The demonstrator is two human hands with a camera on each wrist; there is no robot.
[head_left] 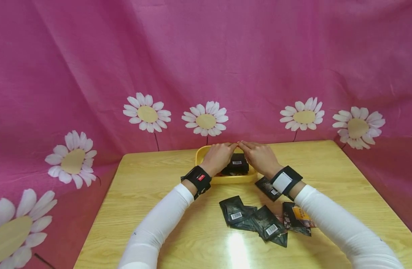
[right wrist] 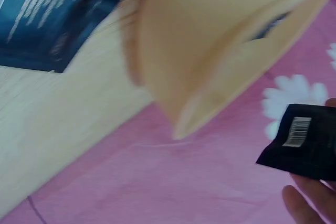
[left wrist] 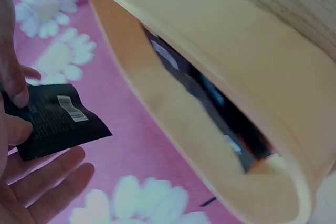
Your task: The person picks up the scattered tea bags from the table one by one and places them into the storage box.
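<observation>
A small black sachet [left wrist: 63, 121] with a white barcode label is held between both hands, above a yellow plastic basket [head_left: 231, 179]. My left hand [head_left: 217, 158] pinches it with the thumb on top, as the left wrist view shows. From the other side, my right hand [head_left: 262, 158] grips the same sachet, its fingertips meeting the left ones; most of this hand is cut off in the right wrist view. Inside the basket lie other dark sachets [left wrist: 210, 98], partly hidden by its wall and the hands.
Several black sachets [head_left: 266, 223] lie loosely overlapped on the wooden table [head_left: 142, 209] in front of the basket. One printed sachet with an orange patch [head_left: 301, 213] sits by the right forearm; another sachet [head_left: 268, 188] is under the right wrist. A pink flowered cloth [head_left: 253, 67] hangs behind.
</observation>
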